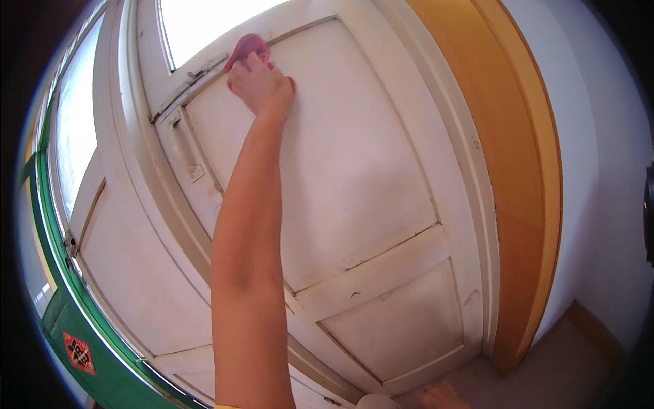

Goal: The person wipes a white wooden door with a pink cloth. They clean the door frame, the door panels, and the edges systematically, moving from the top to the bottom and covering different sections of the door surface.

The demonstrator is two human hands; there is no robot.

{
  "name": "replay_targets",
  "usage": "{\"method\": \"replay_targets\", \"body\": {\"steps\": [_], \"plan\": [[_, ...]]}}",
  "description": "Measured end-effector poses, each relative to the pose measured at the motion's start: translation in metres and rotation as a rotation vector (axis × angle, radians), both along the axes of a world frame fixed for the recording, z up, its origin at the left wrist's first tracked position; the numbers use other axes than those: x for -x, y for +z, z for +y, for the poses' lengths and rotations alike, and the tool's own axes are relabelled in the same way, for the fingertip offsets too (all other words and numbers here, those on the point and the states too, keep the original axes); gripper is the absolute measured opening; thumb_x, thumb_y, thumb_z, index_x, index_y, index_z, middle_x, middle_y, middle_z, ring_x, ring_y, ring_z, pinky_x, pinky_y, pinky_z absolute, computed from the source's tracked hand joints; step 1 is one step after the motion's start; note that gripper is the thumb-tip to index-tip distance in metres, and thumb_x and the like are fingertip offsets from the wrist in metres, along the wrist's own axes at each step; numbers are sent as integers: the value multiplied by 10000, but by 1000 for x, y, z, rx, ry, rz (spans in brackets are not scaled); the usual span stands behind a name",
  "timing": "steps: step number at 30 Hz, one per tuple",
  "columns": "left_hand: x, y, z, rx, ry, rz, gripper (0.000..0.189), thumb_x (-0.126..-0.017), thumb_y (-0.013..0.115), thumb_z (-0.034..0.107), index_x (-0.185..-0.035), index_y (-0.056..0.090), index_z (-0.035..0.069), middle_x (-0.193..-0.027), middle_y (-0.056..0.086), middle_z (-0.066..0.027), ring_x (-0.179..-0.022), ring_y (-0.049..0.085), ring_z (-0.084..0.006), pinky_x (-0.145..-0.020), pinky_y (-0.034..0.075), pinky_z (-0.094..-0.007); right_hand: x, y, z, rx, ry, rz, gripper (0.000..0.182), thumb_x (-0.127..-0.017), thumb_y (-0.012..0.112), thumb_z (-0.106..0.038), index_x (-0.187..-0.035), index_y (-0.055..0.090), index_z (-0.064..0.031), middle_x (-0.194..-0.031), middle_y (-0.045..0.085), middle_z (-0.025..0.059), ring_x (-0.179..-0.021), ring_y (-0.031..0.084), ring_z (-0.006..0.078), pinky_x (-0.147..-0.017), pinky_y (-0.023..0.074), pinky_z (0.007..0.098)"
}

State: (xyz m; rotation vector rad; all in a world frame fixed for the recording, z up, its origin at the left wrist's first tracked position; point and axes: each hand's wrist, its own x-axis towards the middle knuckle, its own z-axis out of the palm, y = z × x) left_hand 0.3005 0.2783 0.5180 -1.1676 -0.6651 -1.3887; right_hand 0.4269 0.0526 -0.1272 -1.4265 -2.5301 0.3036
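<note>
My left hand (pixel 261 87) reaches far up, its back towards me, the arm stretched from the lower edge. Bunched in its fingers is a pink-red cloth (pixel 251 43), pressed against a white panelled door (pixel 352 133). The cloth lies at the top edge of the large panel, just below a bright glass pane (pixel 214 23). Left of the hand a metal sliding bolt (pixel 196 75) runs along the rail; a pull handle (pixel 183 145) is below it. A blurred patch of bare skin (pixel 443 396) shows at the lower edge; I cannot tell whether it is my right hand or a foot.
Dark grime lines the panel mouldings. An orange-brown wooden board (pixel 516 179) stands along the door frame's right side, beside a pale wall (pixel 572 153). At left are another white door (pixel 143 286) and a green door (pixel 66 317) bearing a red paper decoration (pixel 79 353). A rounded white thing (pixel 377 401) is partly visible below.
</note>
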Motion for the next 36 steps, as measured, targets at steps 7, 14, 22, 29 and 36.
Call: {"method": "replay_targets", "body": {"steps": [7,14,22,29,36], "plan": [[-106,-30,29,180,-74,387,252,-842,572,133,-1061,544,13,-1151,484,-182,-1153,423,-358,-974,322,-477,-3,1,3,-31,8,-16,180,-851,502,-139,-927,621,-27,-948,628,174,-879,598,381,-787,480,463],[-101,-67,9,180,0,377,263,-823,526,76,-1083,563,47,-1175,529,-154,-1109,487,-334,-927,402,-436,-11,-7,0,-55,-3,-37,188,-850,502,-151,-926,629,-35,-946,634,168,-879,607,370,-781,482,472],[18,-100,-35,202,55,1,409,-847,546,139,-1238,514,26,-1302,466,-219,-1210,425,-386,-1031,340,-449,-15,-7,-13,-76,3,-40,197,-850,503,-166,-925,638,-44,-943,642,161,-878,617,359,-774,485,482],[56,-128,-27,-106,76,-232,333,-804,574,69,-1125,527,-4,-1180,481,-240,-1111,432,-391,-983,325,-481,-18,-4,-22,-97,25,-35,206,-849,503,-179,-924,646,-51,-941,648,155,-877,627,349,-768,487,490],[-53,-139,-8,226,-118,-13,272,-813,525,57,-1081,541,14,-1133,517,-187,-1083,455,-369,-915,386,-452,-18,-2,-18,-129,46,-46,214,-849,503,-191,-923,653,-59,-939,655,149,-877,636,339,-762,489,498]]}}
